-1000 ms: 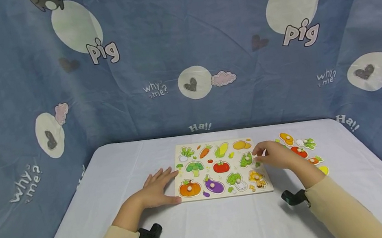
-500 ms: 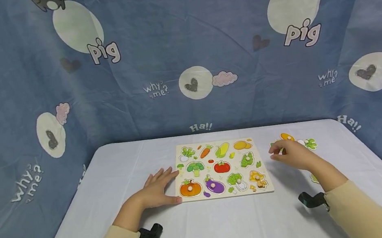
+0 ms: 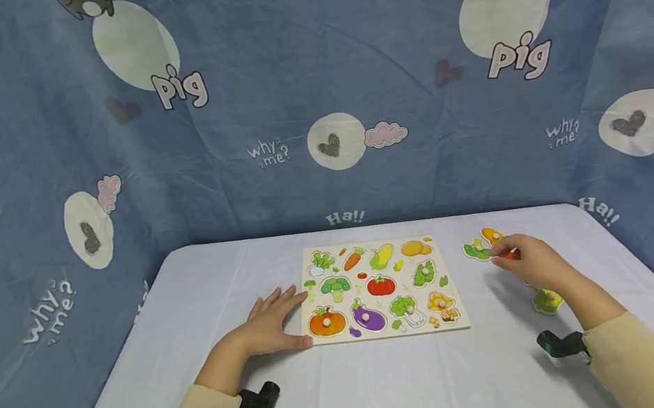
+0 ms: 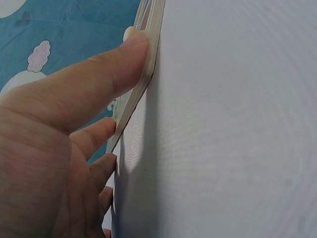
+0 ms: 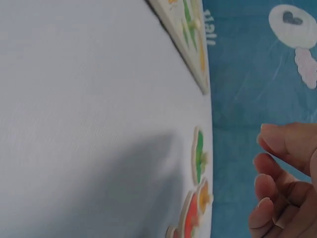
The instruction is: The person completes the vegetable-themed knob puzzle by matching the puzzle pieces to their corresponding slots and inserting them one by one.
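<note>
A wooden vegetable puzzle board (image 3: pixel 384 334) lies on the white table. My left hand (image 3: pixel 270 325) rests at its left side, fingers spread, with the thumb touching the front left corner; the left wrist view shows that thumb (image 4: pixel 114 74) on the board's edge. In the head view my right hand (image 3: pixel 529 262) hovers over loose knobbed pieces to the right of the board. Nothing sits between its bent, parted fingers in the right wrist view. Close to its fingertips are a green piece (image 3: pixel 476 250), an orange piece (image 3: pixel 491 235) and a red piece, mostly hidden by the hand.
A yellow-green piece (image 3: pixel 547 301) lies under the right forearm, partly covered. Knobs show on several board pictures, such as the eggplant (image 3: pixel 369 317) and pumpkin (image 3: pixel 327 322). Behind the table hangs a blue printed cloth (image 3: pixel 275 197).
My right hand has moved rightward, from the green picture at the board's right side to above the loose pieces. The left hand and the board have stayed in place.
</note>
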A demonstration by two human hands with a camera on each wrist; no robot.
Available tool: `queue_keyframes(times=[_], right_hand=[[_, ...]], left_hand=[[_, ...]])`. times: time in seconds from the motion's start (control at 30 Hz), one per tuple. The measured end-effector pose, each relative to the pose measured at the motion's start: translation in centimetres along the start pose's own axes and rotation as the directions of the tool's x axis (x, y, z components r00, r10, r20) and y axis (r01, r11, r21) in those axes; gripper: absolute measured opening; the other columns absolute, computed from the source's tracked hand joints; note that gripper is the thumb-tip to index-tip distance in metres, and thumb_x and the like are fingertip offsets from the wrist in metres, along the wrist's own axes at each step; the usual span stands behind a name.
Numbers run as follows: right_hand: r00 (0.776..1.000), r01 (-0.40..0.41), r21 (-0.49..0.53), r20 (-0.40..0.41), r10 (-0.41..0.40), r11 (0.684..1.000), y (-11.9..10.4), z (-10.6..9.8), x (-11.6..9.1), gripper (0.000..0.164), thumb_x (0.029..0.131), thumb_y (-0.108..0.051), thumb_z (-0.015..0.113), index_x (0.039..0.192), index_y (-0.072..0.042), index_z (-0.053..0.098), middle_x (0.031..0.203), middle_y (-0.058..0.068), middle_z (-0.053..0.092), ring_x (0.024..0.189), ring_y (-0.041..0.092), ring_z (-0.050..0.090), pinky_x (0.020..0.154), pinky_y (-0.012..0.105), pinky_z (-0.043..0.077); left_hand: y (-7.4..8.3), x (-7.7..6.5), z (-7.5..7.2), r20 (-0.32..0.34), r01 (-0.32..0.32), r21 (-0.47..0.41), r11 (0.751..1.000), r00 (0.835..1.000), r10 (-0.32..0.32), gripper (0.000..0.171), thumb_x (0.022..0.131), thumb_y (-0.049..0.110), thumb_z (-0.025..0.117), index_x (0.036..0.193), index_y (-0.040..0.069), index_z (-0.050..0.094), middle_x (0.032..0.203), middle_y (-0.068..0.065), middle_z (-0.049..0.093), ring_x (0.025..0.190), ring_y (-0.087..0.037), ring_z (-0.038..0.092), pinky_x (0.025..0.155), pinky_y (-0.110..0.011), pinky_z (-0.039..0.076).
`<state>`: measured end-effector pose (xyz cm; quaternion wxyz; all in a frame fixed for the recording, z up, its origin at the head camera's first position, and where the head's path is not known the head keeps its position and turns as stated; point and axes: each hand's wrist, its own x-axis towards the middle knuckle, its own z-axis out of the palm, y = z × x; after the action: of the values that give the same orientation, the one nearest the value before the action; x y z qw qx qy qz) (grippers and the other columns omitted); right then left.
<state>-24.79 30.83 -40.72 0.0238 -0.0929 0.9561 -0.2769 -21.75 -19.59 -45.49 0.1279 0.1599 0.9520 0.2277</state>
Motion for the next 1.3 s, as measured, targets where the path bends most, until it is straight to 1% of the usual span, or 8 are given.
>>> queue_keyframes(times=[0.07,0.13,0.27,0.37,0.6,0.73,0.97,1.3], right_hand=[[1.0,-0.02,0.019,0.004,0.02,1.0,0.5,-0.1,-0.1,0.02,0.097,-0.017,0.066,0.109,-0.002,0.067,0.1,0.012,0.062,0.072,0.021,0.052,0.055,0.033,0.051],[0.999,-0.036,0.037,0.009,0.036,0.999,1.1,-0.2,-0.1,0.021,0.097,-0.016,0.065,0.111,0.0,0.066,0.101,0.012,0.062,0.072,0.022,0.053,0.055,0.033,0.054],[0.998,-0.067,0.048,0.016,0.066,0.997,2.0,-0.4,-0.1,0.022,0.097,-0.015,0.066,0.112,0.001,0.066,0.099,0.011,0.061,0.077,0.023,0.054,0.058,0.033,0.056],[0.995,-0.097,0.053,0.027,0.096,0.994,2.8,-0.7,0.1,0.024,0.097,-0.015,0.066,0.113,0.003,0.064,0.098,0.013,0.061,0.079,0.024,0.055,0.061,0.033,0.056],[0.985,-0.169,0.083,0.042,0.166,0.982,4.0,-0.8,0.4,0.03,0.098,-0.014,0.063,0.12,0.006,0.06,0.106,0.02,0.059,0.08,0.024,0.06,0.066,0.034,0.06],[0.983,-0.182,0.096,0.052,0.177,0.979,4.4,-0.8,0.7,0.032,0.098,-0.013,0.063,0.122,0.007,0.059,0.105,0.02,0.058,0.078,0.024,0.06,0.066,0.034,0.06],[0.974,-0.223,0.096,0.073,0.217,0.97,5.2,-0.6,1.4,0.032,0.098,-0.014,0.064,0.122,0.006,0.058,0.104,0.02,0.057,0.075,0.023,0.058,0.066,0.032,0.059],[0.961,-0.267,0.073,0.092,0.26,0.961,5.8,-0.2,2.2,0.031,0.097,-0.015,0.065,0.121,0.004,0.06,0.104,0.019,0.059,0.08,0.024,0.056,0.067,0.028,0.056]], left_hand=[[0.0,0.0,0.0,0.0,-0.001,-0.003,1.0,1.0,0.001,0.098,0.075,0.058,0.079,0.155,0.018,0.038,0.164,-0.014,0.024,0.152,-0.039,0.011,0.12,-0.061,0.002],[0.0,0.0,0.0,0.001,-0.001,-0.005,1.0,1.0,0.001,0.098,0.075,0.058,0.079,0.155,0.018,0.038,0.164,-0.014,0.024,0.152,-0.039,0.011,0.12,-0.061,0.002],[0.1,0.0,-0.1,0.003,0.0,-0.004,1.0,1.0,0.0,0.098,0.075,0.057,0.079,0.155,0.018,0.038,0.164,-0.014,0.024,0.152,-0.039,0.011,0.12,-0.061,0.002],[0.1,0.1,-0.1,0.003,0.004,-0.007,1.0,1.0,-0.004,0.098,0.075,0.056,0.08,0.155,0.018,0.038,0.164,-0.014,0.024,0.152,-0.039,0.01,0.12,-0.061,0.001],[0.1,-0.1,0.0,0.001,0.004,-0.011,1.0,1.0,-0.004,0.097,0.075,0.056,0.08,0.155,0.019,0.039,0.164,-0.014,0.024,0.152,-0.039,0.01,0.12,-0.061,0.001],[0.1,-0.1,-0.1,0.0,0.003,-0.012,1.0,1.0,-0.003,0.097,0.075,0.057,0.08,0.155,0.019,0.039,0.164,-0.014,0.024,0.152,-0.039,0.01,0.12,-0.061,0.001],[0.1,-0.1,-0.1,0.01,0.005,-0.006,1.0,1.0,-0.005,0.098,0.075,0.058,0.079,0.156,0.02,0.038,0.165,-0.013,0.023,0.152,-0.038,0.009,0.121,-0.06,0.0],[0.2,-0.1,-0.1,0.002,-0.001,-0.006,1.0,1.0,0.001,0.098,0.076,0.057,0.079,0.155,0.018,0.038,0.164,-0.014,0.024,0.152,-0.039,0.01,0.12,-0.061,0.002]])
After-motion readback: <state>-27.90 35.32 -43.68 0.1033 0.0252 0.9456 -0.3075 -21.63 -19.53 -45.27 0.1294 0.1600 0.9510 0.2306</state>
